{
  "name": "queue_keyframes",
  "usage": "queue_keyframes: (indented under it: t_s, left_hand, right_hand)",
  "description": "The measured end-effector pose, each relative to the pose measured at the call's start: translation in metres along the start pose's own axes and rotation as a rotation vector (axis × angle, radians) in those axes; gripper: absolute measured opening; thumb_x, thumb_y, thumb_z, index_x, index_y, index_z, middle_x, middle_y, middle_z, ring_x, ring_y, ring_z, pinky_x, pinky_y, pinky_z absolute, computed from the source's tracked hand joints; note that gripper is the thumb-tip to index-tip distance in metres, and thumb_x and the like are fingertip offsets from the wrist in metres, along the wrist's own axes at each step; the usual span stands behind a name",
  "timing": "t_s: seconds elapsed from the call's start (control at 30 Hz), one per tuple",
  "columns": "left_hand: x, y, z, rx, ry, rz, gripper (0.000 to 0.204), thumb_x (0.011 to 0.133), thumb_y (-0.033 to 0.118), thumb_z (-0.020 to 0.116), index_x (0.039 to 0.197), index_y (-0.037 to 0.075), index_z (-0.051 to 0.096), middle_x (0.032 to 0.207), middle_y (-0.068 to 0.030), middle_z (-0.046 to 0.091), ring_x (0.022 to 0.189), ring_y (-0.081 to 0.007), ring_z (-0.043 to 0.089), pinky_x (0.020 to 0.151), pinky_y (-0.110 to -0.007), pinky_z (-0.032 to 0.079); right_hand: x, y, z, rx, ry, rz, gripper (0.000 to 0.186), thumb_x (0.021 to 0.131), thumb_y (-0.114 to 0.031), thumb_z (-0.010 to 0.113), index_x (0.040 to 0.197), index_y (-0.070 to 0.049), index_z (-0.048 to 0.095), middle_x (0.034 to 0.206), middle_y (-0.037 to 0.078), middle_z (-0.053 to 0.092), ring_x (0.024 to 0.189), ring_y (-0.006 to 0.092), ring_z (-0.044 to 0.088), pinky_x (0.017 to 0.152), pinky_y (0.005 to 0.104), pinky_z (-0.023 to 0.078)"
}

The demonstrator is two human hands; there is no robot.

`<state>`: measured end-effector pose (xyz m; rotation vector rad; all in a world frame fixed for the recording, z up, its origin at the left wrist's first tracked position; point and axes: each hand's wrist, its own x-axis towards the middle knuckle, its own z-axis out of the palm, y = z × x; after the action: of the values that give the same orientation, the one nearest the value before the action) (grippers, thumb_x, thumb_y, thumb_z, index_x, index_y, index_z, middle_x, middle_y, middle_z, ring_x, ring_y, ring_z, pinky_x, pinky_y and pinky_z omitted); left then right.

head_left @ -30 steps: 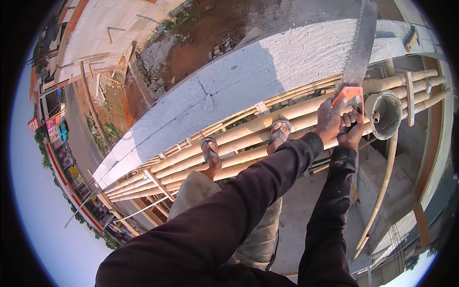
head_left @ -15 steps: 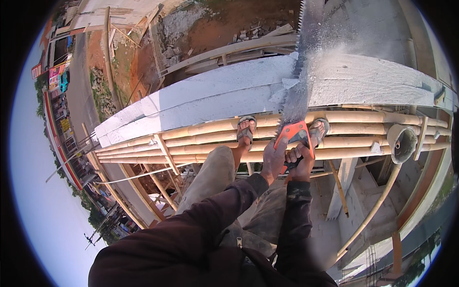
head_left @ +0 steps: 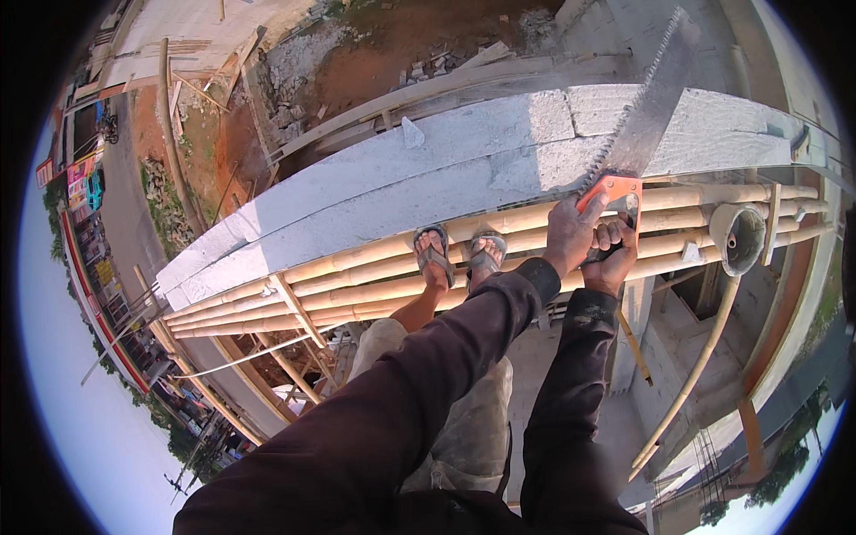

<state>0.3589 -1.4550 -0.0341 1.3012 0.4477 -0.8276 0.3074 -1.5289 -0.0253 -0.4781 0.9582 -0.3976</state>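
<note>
A hand saw [head_left: 646, 116] with a long toothed blade and an orange and black handle slants up to the right over a white block wall [head_left: 374, 174]. My right hand [head_left: 613, 259] is wrapped round the saw's handle. Beside it, my left hand [head_left: 569, 234] is also closed on the handle, at its left edge. The blade lies across the wall's top in view; whether it touches the blocks I cannot tell. White dust coats both hands. A dark joint between blocks shows left of the blade.
My sandalled feet [head_left: 434, 254] stand on lashed bamboo poles [head_left: 374, 278] along the wall. A cement-crusted bucket [head_left: 738, 239] sits at the right on the poles. A loose white chip [head_left: 412, 134] lies on the wall. Far below are red soil and a road [head_left: 152, 169].
The saw and both hands have moved right along the wall, and the blade now tilts right. The cloud of dust around the blade is gone. My feet are closer together.
</note>
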Motion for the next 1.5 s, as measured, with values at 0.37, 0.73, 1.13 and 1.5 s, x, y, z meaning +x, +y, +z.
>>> queue_keyframes:
  t_s: [0.37, 0.73, 1.13, 1.5]
  left_hand:
    - [-0.085, -0.014, -0.085, 0.036, 0.168, -0.070, 0.050, 0.094, 0.048, 0.059, 0.102, -0.001, 0.061, 0.065, -0.0005, 0.053, 0.050, -0.0090, 0.052, 0.047, -0.024, 0.042]
    - [-0.116, 0.004, -0.159, -0.097, 0.025, -0.067, 0.045, 0.097, 0.042, 0.056, 0.103, -0.002, 0.061, 0.067, -0.0002, 0.054, 0.049, -0.0076, 0.053, 0.043, -0.022, 0.041]
    - [-0.091, -0.027, -0.148, -0.034, -0.016, -0.101, 0.047, 0.094, 0.044, 0.061, 0.106, -0.002, 0.058, 0.069, -0.0011, 0.053, 0.049, -0.0075, 0.049, 0.046, -0.023, 0.041]
    - [-0.046, -0.036, -0.098, -0.101, -0.150, -0.017, 0.053, 0.089, 0.045, 0.066, 0.102, -0.006, 0.058, 0.072, -0.0059, 0.059, 0.052, -0.0116, 0.055, 0.048, -0.027, 0.045]
  right_hand:
    - [-0.088, 0.061, -0.009, -0.113, 0.015, 0.185, 0.023, 0.085, -0.009, 0.056, 0.107, -0.001, 0.056, 0.063, -0.003, 0.038, 0.048, 0.0106, 0.041, 0.046, 0.0277, 0.037]
    - [-0.140, 0.130, 0.010, -0.064, 0.038, 0.175, 0.027, 0.082, -0.013, 0.060, 0.106, -0.002, 0.055, 0.062, -0.002, 0.038, 0.047, 0.0120, 0.042, 0.044, 0.0282, 0.036]
    - [-0.125, 0.123, -0.003, 0.045, 0.094, 0.066, 0.014, 0.083, -0.008, 0.054, 0.096, -0.003, 0.051, 0.063, -0.001, 0.037, 0.050, 0.0127, 0.041, 0.047, 0.0291, 0.038]
    - [-0.071, 0.093, -0.025, 0.079, -0.040, -0.076, 0.016, 0.087, -0.006, 0.050, 0.103, -0.006, 0.049, 0.063, -0.005, 0.033, 0.053, 0.0078, 0.037, 0.050, 0.0251, 0.035]
